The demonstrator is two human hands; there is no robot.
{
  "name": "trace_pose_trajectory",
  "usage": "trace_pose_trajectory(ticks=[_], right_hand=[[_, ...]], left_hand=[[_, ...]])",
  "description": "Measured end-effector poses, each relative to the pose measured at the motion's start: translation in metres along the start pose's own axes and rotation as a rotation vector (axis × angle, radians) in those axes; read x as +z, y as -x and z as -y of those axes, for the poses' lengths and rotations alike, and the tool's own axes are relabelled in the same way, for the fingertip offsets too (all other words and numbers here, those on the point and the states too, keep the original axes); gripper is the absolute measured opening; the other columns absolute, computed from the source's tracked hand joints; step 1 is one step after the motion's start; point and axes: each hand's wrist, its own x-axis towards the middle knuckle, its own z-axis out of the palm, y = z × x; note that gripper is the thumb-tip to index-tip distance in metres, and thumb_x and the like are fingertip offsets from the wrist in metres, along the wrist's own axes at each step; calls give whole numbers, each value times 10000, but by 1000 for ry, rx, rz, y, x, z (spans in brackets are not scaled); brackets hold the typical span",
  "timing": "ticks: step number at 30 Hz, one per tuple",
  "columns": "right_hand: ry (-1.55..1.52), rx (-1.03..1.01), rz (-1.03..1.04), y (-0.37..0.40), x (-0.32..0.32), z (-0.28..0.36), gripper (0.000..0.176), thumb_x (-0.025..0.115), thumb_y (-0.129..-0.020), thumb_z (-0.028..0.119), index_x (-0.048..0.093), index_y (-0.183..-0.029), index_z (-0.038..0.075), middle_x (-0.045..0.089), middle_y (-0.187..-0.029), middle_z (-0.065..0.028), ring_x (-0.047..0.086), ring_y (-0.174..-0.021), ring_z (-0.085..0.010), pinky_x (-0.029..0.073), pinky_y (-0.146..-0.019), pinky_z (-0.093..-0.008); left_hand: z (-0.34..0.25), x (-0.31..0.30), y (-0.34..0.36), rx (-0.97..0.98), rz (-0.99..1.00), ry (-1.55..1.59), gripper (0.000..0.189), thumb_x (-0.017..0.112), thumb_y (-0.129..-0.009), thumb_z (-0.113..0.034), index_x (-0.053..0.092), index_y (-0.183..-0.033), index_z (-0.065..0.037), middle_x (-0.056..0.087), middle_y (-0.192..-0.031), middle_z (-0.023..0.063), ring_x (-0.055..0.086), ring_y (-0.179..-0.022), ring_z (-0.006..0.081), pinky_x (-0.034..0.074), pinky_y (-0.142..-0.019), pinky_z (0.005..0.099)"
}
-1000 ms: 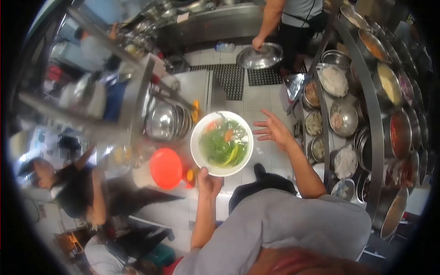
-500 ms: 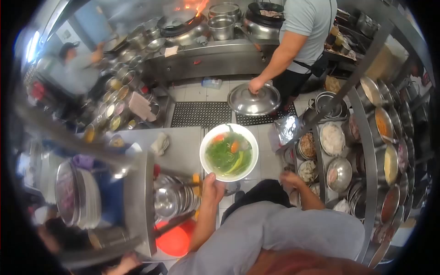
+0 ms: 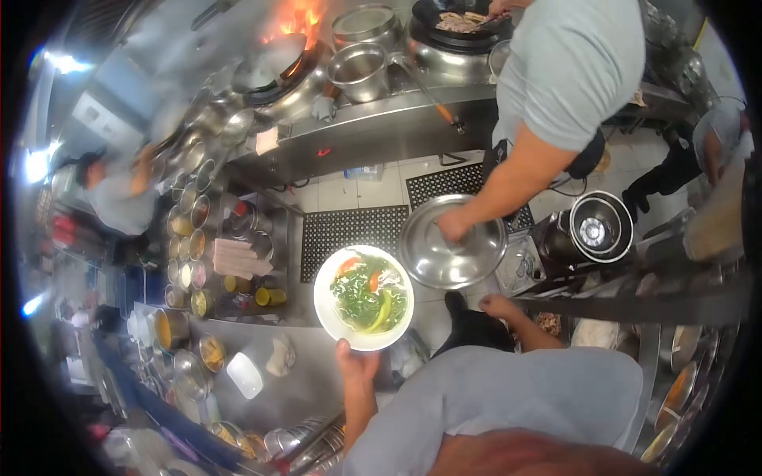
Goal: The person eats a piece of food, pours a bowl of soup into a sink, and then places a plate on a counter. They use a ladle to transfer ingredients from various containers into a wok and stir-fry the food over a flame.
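My left hand (image 3: 358, 366) grips a white bowl (image 3: 326, 308) from below its near rim, with the thumb at the edge. In the bowl is a soup (image 3: 359, 300) of leafy greens, orange-red pieces that look like tomato, and a long yellow-green piece. My right hand (image 3: 497, 307) hangs low beside my body, its fingers loosely curled, and nothing shows in it. Just beyond the bowl, a large round metal lid (image 3: 429, 258) is held by a co-worker's hand (image 3: 454, 226).
The co-worker (image 3: 583, 71) stands close on the right, reaching toward a wok (image 3: 429, 14). Flames (image 3: 295, 20) rise at another wok (image 3: 270, 67). Black mats (image 3: 349, 230) lie on the floor. A steel counter (image 3: 305, 361) runs at left. Another person (image 3: 119, 190) works at far left.
My view has turned and moved forward. The bowl in my left hand sits further left and lower in view. The co-worker and the lid are nearer, and the co-worker's other hand now shows at the wok.
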Motion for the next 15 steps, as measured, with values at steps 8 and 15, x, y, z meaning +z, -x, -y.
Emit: trace_pose_trajectory(ticks=[8,15], right_hand=[[-326,-151,420,-143,-144,190,229,548,-918,230,642,-936,22,681,-805,-87,652,-702,-155,517,-610,-280],[-551,-40,430,-188,-167,227,174,560,-920,209,596,-867,48,619,-701,-62,577,-581,-140,459,-506,-276]], left_hand=[[-31,-9,-48,210,-150,22,782,721,-724,-372,404,-1367,-60,502,-1340,107,512,-1200,293,420,-1016,476],[-50,-41,-66,317,-257,96,753,726,-746,-388,434,-1332,-16,527,-1316,108,503,-1209,266,389,-1036,434]])
